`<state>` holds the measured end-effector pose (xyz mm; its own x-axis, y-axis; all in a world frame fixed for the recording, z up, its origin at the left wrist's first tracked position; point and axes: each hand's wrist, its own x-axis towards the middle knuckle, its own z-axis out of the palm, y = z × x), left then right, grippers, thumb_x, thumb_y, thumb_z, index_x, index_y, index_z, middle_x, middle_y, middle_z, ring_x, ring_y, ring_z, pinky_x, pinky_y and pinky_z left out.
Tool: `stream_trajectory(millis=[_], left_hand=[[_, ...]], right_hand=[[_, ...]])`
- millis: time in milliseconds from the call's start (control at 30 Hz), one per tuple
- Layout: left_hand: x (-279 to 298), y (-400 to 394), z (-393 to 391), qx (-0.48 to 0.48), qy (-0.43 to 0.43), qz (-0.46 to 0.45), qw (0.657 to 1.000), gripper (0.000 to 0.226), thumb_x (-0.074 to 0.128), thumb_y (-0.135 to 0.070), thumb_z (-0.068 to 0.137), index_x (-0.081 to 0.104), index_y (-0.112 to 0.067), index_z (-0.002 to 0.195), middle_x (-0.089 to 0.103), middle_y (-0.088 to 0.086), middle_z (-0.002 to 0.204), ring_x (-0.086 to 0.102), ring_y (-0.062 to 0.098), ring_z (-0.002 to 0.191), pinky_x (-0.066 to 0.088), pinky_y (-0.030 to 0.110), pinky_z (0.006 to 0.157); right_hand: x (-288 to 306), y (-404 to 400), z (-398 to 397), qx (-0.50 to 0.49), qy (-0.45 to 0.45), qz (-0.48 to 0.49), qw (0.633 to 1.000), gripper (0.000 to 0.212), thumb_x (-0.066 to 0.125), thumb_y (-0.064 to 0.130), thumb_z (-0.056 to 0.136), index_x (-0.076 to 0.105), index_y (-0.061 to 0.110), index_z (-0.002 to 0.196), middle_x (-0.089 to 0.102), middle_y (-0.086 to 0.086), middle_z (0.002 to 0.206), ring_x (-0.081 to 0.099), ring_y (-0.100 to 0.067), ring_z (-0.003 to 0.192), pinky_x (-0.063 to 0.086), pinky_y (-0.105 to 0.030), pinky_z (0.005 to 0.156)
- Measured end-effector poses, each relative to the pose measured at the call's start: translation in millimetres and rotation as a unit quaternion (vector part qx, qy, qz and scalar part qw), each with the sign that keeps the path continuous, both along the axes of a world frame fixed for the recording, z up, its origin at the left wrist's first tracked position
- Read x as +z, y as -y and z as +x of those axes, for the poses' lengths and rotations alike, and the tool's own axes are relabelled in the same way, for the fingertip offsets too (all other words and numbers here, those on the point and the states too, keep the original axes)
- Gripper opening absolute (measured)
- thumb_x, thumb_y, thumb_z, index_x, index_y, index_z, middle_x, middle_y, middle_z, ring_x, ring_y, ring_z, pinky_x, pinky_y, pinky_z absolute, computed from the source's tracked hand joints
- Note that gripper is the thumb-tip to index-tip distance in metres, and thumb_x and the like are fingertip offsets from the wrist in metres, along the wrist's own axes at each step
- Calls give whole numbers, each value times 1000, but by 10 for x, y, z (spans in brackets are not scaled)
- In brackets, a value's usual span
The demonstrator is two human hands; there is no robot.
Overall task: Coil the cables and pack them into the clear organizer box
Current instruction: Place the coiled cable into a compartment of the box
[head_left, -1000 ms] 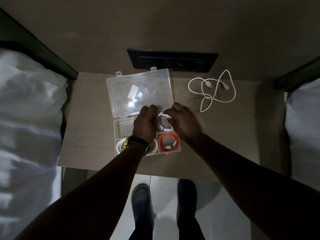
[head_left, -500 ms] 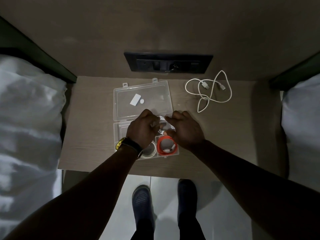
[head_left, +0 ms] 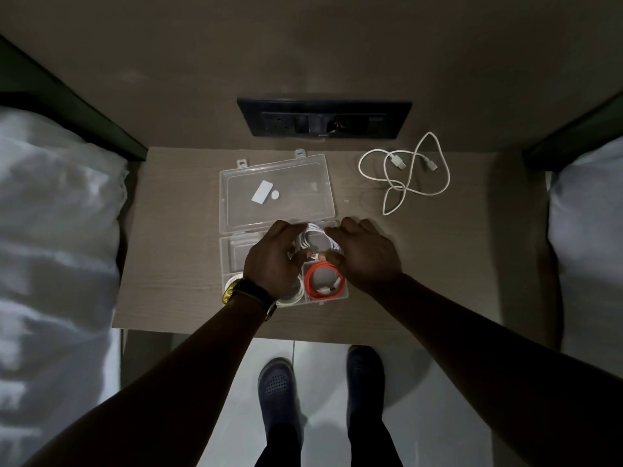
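A clear organizer box (head_left: 226, 261) lies open on the small table, its lid (head_left: 276, 193) flat behind it. My left hand (head_left: 274, 261) and my right hand (head_left: 365, 254) both hold a coiled white cable (head_left: 315, 239) over the box's far right compartment. The near right compartment holds a coiled orange cable (head_left: 325, 281). Another white coil (head_left: 291, 298) shows in the near left compartment, mostly hidden under my left wrist. A loose white cable (head_left: 404, 173) lies uncoiled on the table to the far right.
The wooden table (head_left: 168, 264) stands between two beds with white bedding (head_left: 50, 230). A black socket panel (head_left: 323, 119) is on the wall behind. My feet in dark shoes (head_left: 278, 389) stand on the pale floor below the table's near edge.
The view has shifted slightly, so the box sits lower in the frame. Both hands have stayed on the white coil over the far right compartment, spreading a little around it.
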<state>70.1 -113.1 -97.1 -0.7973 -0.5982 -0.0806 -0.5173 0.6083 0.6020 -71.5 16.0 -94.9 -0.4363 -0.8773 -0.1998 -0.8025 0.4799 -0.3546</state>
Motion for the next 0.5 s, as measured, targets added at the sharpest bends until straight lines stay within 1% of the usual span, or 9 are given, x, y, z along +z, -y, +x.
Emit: stream_trajectory(millis=[100, 200, 300, 400, 500], left_hand=[[12, 12, -34, -15, 14, -11, 1000, 42, 71, -27, 82, 60, -26, 123, 63, -1, 119, 68, 23, 90, 58, 39, 77], [38, 52, -105, -9, 36, -14, 999, 35, 70, -20, 82, 65, -24, 116, 64, -1, 112, 68, 26, 86, 57, 40, 75], [52, 64, -184, -3, 58, -22, 998, 24, 67, -18, 84, 67, -24, 107, 63, 1, 104, 66, 27, 84, 56, 37, 71], [32, 21, -229, -15, 85, -44, 995, 17, 64, -19, 84, 61, -24, 100, 57, 3, 100, 62, 29, 74, 50, 33, 60], [-16, -33, -243, -19, 105, -61, 992, 20, 61, -19, 85, 52, -23, 103, 52, 6, 101, 58, 30, 67, 49, 34, 56]], right_hand=[[24, 34, -61, 19, -4, 48, 999, 51, 48, 57, 91, 51, 30, 134, 58, -1, 125, 53, -28, 114, 50, -38, 79], [64, 125, -57, 38, -1, 92, 995, 51, 43, 54, 94, 49, 25, 136, 57, -3, 134, 53, -29, 119, 49, -43, 86], [100, 228, -39, 21, 27, 111, 993, 44, 46, 51, 95, 56, 22, 127, 58, -2, 131, 52, -28, 120, 47, -43, 90], [130, 322, -7, 4, 17, 132, 991, 34, 51, 44, 95, 62, 21, 118, 60, -3, 124, 54, -29, 117, 46, -43, 90], [145, 382, 75, 6, -28, 123, 992, 25, 52, 32, 95, 66, 19, 111, 64, -6, 117, 58, -29, 111, 48, -41, 85]])
